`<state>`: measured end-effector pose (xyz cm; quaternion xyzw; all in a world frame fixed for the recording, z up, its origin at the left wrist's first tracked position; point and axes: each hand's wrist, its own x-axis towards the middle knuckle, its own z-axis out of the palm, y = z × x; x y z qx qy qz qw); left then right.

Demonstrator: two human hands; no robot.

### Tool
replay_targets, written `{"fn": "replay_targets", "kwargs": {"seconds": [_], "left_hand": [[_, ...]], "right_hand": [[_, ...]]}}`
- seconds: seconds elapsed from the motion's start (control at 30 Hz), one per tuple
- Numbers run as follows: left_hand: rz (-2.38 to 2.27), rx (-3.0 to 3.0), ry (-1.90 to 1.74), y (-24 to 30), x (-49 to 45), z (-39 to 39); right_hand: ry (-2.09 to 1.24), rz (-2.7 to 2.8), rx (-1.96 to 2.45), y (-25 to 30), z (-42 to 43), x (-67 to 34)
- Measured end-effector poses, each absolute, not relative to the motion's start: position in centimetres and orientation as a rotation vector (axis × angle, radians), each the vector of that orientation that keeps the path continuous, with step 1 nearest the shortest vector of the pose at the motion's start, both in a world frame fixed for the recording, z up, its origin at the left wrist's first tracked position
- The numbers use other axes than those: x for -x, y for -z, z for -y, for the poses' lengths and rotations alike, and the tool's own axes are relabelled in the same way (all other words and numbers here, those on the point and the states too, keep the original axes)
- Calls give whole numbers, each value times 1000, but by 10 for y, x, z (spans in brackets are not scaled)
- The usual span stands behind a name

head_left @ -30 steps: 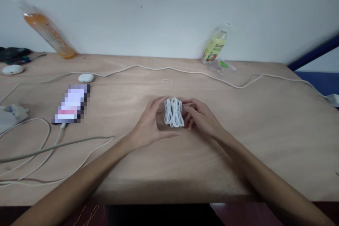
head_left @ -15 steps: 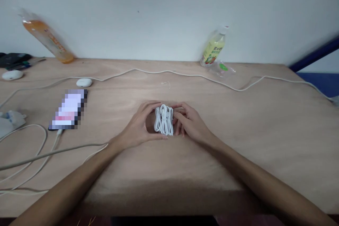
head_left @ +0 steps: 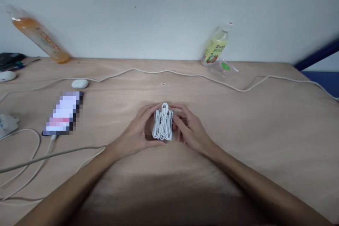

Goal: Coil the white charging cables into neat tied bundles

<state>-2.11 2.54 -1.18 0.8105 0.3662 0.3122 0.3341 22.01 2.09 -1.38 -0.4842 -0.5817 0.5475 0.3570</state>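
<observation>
A bundle of white cable (head_left: 163, 123), folded into several loops, sits upright between my two hands in the middle of the wooden table (head_left: 265, 127). My left hand (head_left: 135, 132) curls round its left side, thumb below and fingers on top. My right hand (head_left: 189, 129) presses against its right side with the fingers bent and pinching the loops.
A phone (head_left: 63, 112) lies at the left with a cable plugged in. A long white cord (head_left: 185, 74) snakes across the back. An orange bottle (head_left: 39, 37) leans at the back left, a yellow-green bottle (head_left: 215, 44) at the back right. A small white case (head_left: 79, 83) lies near the phone.
Both hands and the cable bundle have shifted slightly left and toward me. The grip stays the same, and the view has tilted a little.
</observation>
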Motion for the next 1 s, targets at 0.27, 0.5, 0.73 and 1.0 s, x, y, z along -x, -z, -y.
{"fn": "replay_targets", "kwargs": {"seconds": [0.27, 0.5, 0.73, 1.0], "left_hand": [[-954, -2078, -809, 13, 25, -28], [-981, -2078, -807, 15, 25, -28], [-954, -1959, -861, 11, 23, -25], [-1308, -1787, -1050, 0, 10, -14]], "right_hand": [[-1348, 1706, 1200, 5, -25, -221], [-1296, 1715, 1224, 7, -21, -221], [-1319, 1643, 1274, 10, -19, -220], [-1139, 1706, 1315, 14, -13, -218]]}}
